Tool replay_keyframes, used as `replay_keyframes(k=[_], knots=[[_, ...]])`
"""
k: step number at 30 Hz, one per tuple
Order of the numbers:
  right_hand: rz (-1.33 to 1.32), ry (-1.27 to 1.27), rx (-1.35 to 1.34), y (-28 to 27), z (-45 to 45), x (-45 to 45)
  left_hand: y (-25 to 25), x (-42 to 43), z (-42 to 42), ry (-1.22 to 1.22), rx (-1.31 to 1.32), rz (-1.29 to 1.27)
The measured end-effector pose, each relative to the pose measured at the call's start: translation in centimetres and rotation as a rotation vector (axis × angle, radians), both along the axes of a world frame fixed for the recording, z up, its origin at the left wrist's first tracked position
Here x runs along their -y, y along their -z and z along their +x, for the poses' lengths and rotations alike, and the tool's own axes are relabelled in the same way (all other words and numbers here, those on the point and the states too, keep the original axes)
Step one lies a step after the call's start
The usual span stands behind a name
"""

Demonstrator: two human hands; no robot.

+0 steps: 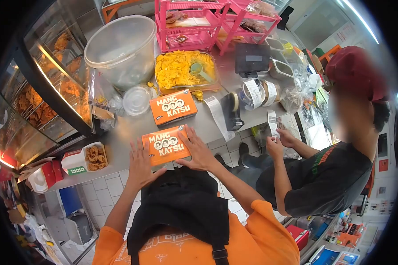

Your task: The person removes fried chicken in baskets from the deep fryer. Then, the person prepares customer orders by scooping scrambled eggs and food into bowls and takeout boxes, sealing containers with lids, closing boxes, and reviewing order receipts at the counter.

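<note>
An orange box with "MANG KATSU" lettering lies closed at the front edge of the metal counter. My left hand rests along its left side, fingers spread. On its right side lies my right hand, fingers also apart, tips on the lid edge. Just behind sits a second orange box, closed and with the same lettering. A tray of yellow food with a green scoop stands behind that. To the left is an open carton of fried pieces.
A large clear tub and a lidded round container stand back left, beside a lit glass case. Pink racks rise behind. At right, a co-worker in a red cap holds a paper slip.
</note>
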State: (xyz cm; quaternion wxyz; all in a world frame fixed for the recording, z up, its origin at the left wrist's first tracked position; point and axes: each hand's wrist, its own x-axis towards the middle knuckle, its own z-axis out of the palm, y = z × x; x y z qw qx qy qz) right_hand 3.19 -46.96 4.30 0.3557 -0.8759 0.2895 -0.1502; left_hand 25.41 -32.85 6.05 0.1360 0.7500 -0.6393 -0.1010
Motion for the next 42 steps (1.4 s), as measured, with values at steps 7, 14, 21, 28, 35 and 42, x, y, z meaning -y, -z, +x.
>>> replay_keyframes(k=[7,14,21,28,35,42], knots=[[-0.254,-0.113,-0.068,3.1,0.1,-0.7,2.7,4.0,0.9,0.333,-0.003,-0.023],[-0.116,-0.207,-0.411,2.3,0.7,1.2,2.0,5.5,1.4,0.391,0.145,0.126],[-0.134,-0.181,-0.153,3.3,-0.1,-0.1,1.3,4.3,-0.1,0.318,0.054,0.044],[0.010,1.140,0.302,-0.3,-6.9,5.7,2.5,5.4,-1.4,0.146,-0.048,-0.271],[0.958,0.995,0.519,0.3,-12.9,13.4,2.3,5.1,-1.9,0.136,-0.050,-0.260],[-0.223,1.183,-0.005,9.9,-14.5,8.1,1.6,5.5,-2.8,0.051,-0.028,-0.291]])
